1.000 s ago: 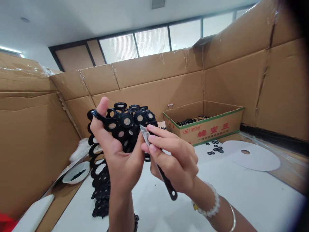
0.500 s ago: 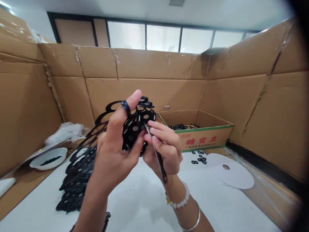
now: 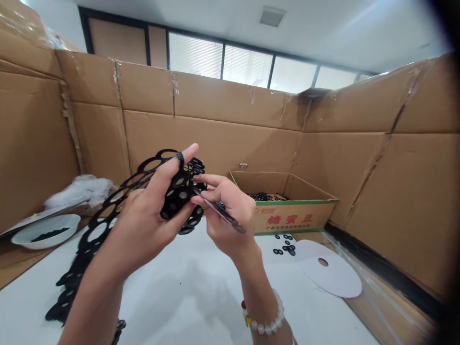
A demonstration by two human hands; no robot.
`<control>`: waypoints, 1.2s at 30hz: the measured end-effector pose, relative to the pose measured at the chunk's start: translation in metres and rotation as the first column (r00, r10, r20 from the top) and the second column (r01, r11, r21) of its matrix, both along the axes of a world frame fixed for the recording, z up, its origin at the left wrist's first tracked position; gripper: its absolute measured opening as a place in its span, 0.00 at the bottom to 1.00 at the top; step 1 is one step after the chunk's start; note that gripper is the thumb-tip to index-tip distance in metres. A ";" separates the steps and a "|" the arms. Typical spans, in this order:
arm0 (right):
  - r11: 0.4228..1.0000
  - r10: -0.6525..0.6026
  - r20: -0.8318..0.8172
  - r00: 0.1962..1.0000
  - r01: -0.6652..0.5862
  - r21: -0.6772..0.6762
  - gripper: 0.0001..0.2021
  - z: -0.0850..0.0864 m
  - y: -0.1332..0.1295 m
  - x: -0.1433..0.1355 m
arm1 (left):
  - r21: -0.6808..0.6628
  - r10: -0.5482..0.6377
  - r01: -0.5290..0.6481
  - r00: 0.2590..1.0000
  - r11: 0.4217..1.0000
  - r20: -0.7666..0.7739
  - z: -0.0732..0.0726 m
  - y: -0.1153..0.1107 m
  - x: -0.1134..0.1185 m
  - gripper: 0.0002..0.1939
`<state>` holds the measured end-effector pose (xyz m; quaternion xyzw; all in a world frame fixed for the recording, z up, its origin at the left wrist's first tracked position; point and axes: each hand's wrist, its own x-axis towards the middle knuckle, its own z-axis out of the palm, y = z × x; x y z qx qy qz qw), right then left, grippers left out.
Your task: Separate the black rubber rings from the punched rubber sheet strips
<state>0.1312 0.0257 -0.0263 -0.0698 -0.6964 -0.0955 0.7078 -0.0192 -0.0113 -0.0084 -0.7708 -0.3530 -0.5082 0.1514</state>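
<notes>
Metal tool (image 3: pixel 224 216) lies flatter than half a second ago, pinched in the right hand (image 3: pixel 230 206), tip at the black ring sheet (image 3: pixel 173 202). Left hand (image 3: pixel 143 211) clasps its bunched end; tail trails onto the tabletop (image 3: pixel 172 297). Loose rings (image 3: pixel 289 248) lie near the cardboard box (image 3: pixel 260 219); many remain joined.

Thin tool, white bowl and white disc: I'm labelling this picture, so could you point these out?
Thin tool (image 3: pixel 223 212), head view: middle of its shaft.
White bowl (image 3: pixel 45 224), head view: bare inner wall.
White disc (image 3: pixel 331 276), head view: flat face beside the hole.
</notes>
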 end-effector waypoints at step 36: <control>0.941 0.285 -0.283 0.916 -0.324 -0.100 0.07 0.006 -0.015 0.029 | -0.241 -0.208 0.211 0.977 0.947 0.036 -0.003 -0.019 0.015 0.45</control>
